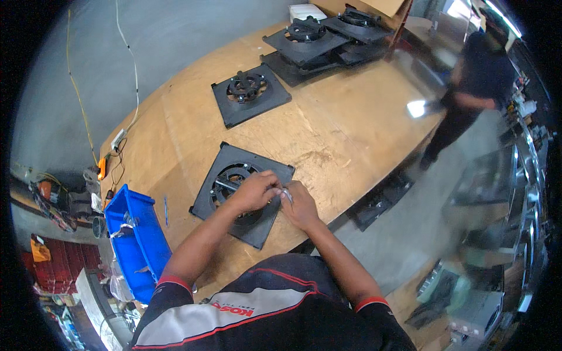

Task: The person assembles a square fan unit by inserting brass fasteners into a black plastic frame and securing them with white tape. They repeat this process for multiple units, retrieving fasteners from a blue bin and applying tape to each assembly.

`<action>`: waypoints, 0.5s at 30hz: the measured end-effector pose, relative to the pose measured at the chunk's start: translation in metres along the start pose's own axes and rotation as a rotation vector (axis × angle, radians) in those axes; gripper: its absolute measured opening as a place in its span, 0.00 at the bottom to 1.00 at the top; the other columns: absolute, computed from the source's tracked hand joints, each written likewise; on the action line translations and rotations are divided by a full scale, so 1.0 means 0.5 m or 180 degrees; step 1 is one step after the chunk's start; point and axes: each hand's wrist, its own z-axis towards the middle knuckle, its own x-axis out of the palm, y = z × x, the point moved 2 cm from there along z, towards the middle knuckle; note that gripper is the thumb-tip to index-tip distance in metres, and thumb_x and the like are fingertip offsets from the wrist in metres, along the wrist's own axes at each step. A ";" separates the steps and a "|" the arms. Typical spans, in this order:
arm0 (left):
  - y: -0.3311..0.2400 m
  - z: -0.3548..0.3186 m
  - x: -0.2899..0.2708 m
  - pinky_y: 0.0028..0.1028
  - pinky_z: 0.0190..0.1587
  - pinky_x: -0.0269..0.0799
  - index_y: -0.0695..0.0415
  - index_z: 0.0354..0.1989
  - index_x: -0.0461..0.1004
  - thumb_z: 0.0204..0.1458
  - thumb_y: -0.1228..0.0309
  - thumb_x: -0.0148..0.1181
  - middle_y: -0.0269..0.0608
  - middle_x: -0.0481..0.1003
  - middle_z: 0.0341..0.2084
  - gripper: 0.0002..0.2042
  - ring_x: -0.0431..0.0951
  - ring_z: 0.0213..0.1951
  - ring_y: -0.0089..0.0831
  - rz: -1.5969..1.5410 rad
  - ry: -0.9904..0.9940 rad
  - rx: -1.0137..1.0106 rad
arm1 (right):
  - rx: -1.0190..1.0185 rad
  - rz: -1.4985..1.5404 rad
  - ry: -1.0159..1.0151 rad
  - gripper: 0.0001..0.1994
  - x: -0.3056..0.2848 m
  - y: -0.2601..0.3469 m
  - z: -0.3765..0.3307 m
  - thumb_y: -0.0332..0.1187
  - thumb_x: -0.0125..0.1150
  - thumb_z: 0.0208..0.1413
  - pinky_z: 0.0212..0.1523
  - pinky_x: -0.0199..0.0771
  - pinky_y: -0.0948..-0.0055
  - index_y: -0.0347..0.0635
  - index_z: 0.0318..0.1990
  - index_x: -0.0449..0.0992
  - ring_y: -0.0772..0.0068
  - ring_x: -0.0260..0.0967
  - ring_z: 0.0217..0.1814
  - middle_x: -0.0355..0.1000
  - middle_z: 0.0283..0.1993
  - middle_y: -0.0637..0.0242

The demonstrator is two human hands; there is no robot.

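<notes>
On the wooden desk, a black square plate lies flat and turned cornerwise, close in front of the person. A round black ring sits on it, with a silvery bar across the ring. Taking this plate as the clock's centre, the left hand is over its 3 o'clock side, fingers bent and bunched together; I cannot tell what, if anything, they hold. Just beside it, also toward 3 o'clock, the right hand is nearly closed, pinching a small pale piece at the plate's edge.

At 12 o'clock lies a 2nd plate with its own ring, and at 1 o'clock a pile of similar plates. A thin blue stick lies near 9 o'clock, a blue bin stands at 8, and a white power strip is at 10. At 2 o'clock, beyond the desk, stands 1 other person in dark clothes.
</notes>
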 end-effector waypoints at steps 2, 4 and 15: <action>0.030 0.012 -0.004 0.40 0.41 0.72 0.61 0.36 0.75 0.53 0.69 0.63 0.47 0.74 0.34 0.09 0.77 0.38 0.47 0.0218 0.0215 0.0194 | -0.0020 -0.0115 -0.0047 0.14 0.031 0.002 -0.001 0.36 0.57 0.61 0.50 0.75 0.54 0.38 0.50 0.75 0.44 0.70 0.53 0.68 0.53 0.47; 0.042 0.009 -0.010 0.41 0.41 0.72 0.60 0.36 0.75 0.53 0.69 0.63 0.47 0.74 0.34 0.09 0.76 0.39 0.48 0.0358 0.0418 0.0222 | -0.0125 -0.0215 -0.0186 0.14 0.051 0.004 -0.012 0.35 0.56 0.61 0.51 0.74 0.54 0.36 0.49 0.74 0.43 0.70 0.53 0.69 0.53 0.46; 0.039 -0.004 -0.012 0.44 0.44 0.72 0.60 0.36 0.75 0.50 0.67 0.64 0.49 0.73 0.36 0.10 0.75 0.43 0.51 0.1123 0.0763 0.0232 | 0.0014 0.0176 -0.1028 0.15 0.152 -0.032 -0.041 0.36 0.57 0.61 0.56 0.73 0.53 0.41 0.53 0.75 0.44 0.67 0.59 0.67 0.58 0.48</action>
